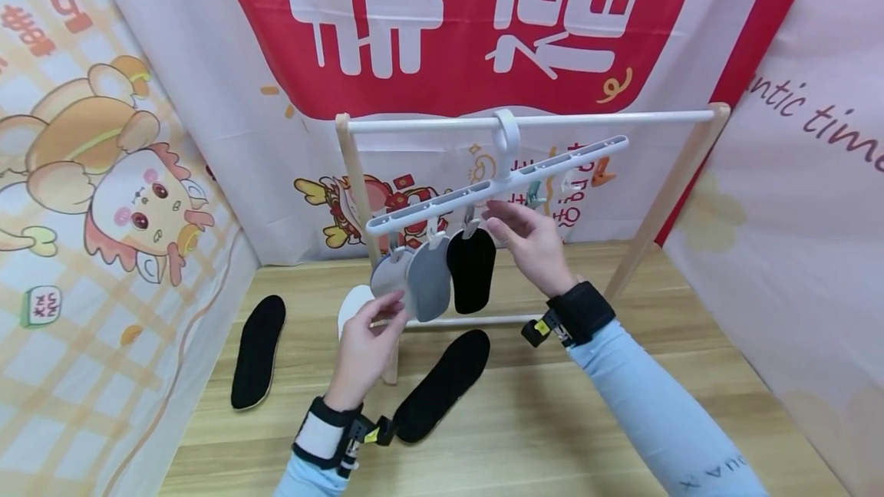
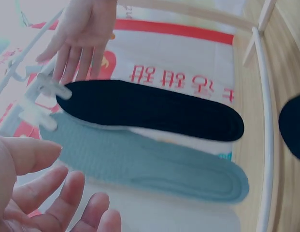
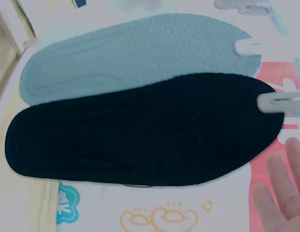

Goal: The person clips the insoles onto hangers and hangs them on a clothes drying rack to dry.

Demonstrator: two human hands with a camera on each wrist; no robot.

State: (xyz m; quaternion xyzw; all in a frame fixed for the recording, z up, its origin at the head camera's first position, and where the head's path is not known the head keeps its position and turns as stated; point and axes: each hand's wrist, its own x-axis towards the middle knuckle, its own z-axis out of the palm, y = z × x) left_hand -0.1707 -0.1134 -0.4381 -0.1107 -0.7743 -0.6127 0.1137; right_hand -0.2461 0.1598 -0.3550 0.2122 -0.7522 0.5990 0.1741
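One flat black insole with a pale edge (image 1: 257, 355) lies farthest left on the wood-look floor (image 1: 552, 420), then a rounded white insole (image 1: 352, 304) partly behind your left hand (image 1: 364, 347). That hand's grip is released, fingers loosely spread, just below the pale grey insole (image 1: 391, 274); can't tell if you're touching it. Next to that hangs the plain grey insole (image 1: 430, 282), with a second long black insole (image 1: 445, 386) slanting on the floor below and in front. Then the hanging black insole (image 1: 472, 273), held at the top by a white plastic clip (image 3: 273, 102). All three danglers are on the left half of your long white plastic hanger (image 1: 499, 185), tilted up to the right and hooked over the white rail (image 1: 615, 119). Your right hand (image 1: 535, 248) is beside the hanging black one, fingers extended, grasping nothing.
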